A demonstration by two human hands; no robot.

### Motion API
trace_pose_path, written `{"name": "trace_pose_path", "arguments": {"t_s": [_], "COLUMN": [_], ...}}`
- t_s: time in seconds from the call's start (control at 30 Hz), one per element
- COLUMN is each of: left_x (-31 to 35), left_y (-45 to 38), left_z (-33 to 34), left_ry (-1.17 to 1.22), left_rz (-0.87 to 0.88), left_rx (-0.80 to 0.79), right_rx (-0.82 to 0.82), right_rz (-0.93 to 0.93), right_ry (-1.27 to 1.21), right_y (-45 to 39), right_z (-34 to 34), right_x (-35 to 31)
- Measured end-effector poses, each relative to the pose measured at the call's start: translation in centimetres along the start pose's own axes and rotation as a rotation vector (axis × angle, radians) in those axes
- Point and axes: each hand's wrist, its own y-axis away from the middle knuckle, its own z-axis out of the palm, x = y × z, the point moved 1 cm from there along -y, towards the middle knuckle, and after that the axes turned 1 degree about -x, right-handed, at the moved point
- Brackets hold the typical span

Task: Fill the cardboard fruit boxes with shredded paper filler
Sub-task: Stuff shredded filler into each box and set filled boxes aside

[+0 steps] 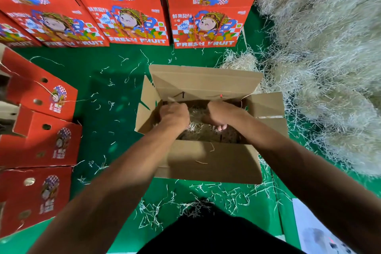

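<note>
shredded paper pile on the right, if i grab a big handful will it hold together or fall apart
The shredded paper pile looks like thin tangled strands, so a handful would probably cling together as a loose, springy clump. It is likely very light for its bulk. Expect shedding: stray strands already litter the green floor around the open box.

Red cartoon-printed boxes [208, 14] (blue-and-white checks), plain brown open box [208, 161], pale straw-coloured filler [329, 47], green floor [115, 93].

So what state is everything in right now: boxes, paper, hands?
Open box: flaps up, partly filled with shredded paper.
Red boxes: standing in rows; fill not visible.
Paper pile: heaped at right.
Left hand: inside box, fingers curled in paper.
Right hand: inside box, pressing paper.
</note>
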Motion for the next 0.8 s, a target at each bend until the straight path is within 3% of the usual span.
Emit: {"name": "trace_pose_path", "arguments": {"t_s": [0.1, 0.2, 0.23, 0.3, 0.47, 0.57, 0.63, 0.73, 0.8], "left_x": [1.0, 1.0, 0.9, 0.7, -0.1, -0.3, 0.0, 0.3, 0.0], "left_y": [-1.2, -2.9, -2.9, -3.3, -5.7, -6.6, -6.3, -5.4, -5.8], "left_z": [0.8, 2.9, 3.1, 4.2, 5.7, 5.7, 5.9, 4.8, 3.6], "left_ry": [0.253, 0.674, 0.678, 0.639, 0.77, 0.788, 0.677, 0.743, 0.647], "left_rz": [0.023, -0.095, -0.091, -0.078, 0.042, -0.042, 0.005, -0.118, -0.141], "left_rx": [0.01, -0.295, -0.42, -0.525, -0.526, -0.486, -0.535, -0.702, -0.665], "right_rx": [-0.321, -0.382, -0.37, -0.328, -0.129, -0.092, -0.125, -0.281, -0.422], "right_rz": [0.089, 0.105, 0.121, 0.14, 0.087, 0.102, 0.127, 0.124, 0.093], "right_ry": [-0.314, -0.467, -0.498, -0.56, -0.623, -0.616, -0.621, -0.56, -0.421], "right_y": [-1.8, -3.5, -4.1, -5.3, -7.9, -8.3, -8.2, -7.2, -6.3], "right_z": [2.1, 4.3, 5.0, 6.4, 7.9, 7.6, 7.7, 6.3, 4.8], "right_x": [0.3, 1.6, 2.0, 2.7, 3.4, 3.4, 3.5, 2.4, 1.8]}}
